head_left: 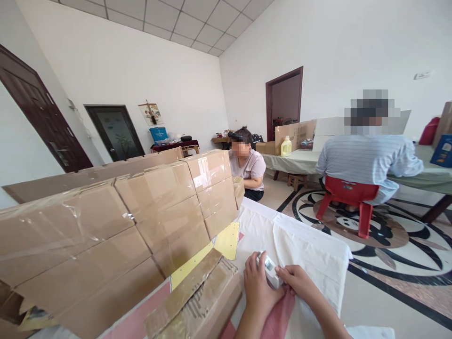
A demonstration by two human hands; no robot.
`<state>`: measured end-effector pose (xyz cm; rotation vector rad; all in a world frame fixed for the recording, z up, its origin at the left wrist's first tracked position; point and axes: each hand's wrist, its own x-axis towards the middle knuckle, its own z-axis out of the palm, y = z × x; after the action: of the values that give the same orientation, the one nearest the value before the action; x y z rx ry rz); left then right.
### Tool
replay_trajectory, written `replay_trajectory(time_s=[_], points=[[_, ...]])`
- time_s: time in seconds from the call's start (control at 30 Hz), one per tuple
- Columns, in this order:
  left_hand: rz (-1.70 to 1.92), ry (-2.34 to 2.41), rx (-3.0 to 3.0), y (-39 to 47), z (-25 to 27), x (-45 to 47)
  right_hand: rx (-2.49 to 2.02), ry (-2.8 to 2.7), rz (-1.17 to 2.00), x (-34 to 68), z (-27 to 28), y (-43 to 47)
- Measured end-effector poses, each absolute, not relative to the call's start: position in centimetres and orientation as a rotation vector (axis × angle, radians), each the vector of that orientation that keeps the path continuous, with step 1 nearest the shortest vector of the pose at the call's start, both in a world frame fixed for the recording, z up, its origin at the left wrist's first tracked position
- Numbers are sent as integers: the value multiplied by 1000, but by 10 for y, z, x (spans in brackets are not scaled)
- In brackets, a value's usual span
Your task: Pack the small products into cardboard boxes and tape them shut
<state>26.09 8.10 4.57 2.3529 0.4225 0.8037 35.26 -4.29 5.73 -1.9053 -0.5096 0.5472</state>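
Note:
My left hand (257,285) is wrapped around a small white device (271,272) with a grey display, its fingers curled over the far side. My right hand (298,281) closes on the device's near right end, thumb and fingertips against it. Both hands are low over the white cloth (318,254) on the table. Beneath them runs a reddish-pink strip of fabric (280,315). Just left of my left hand is a taped cardboard box (212,306) with a creased top. The device's underside is hidden by my fingers.
Taped cardboard boxes (165,207) are stacked into a wall along the left. Beyond it a person (249,165) crouches. Another person (363,155) sits on a red chair (349,188) at a covered table (303,160) on the right, with a yellow bottle (286,147) on it.

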Motion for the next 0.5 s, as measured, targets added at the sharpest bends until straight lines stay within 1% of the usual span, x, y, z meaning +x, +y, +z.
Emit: replay_trajectory(time_s=[0.5], points=[[680,463,2411,80,54,259,-1878,-483,690,358,65,-46]])
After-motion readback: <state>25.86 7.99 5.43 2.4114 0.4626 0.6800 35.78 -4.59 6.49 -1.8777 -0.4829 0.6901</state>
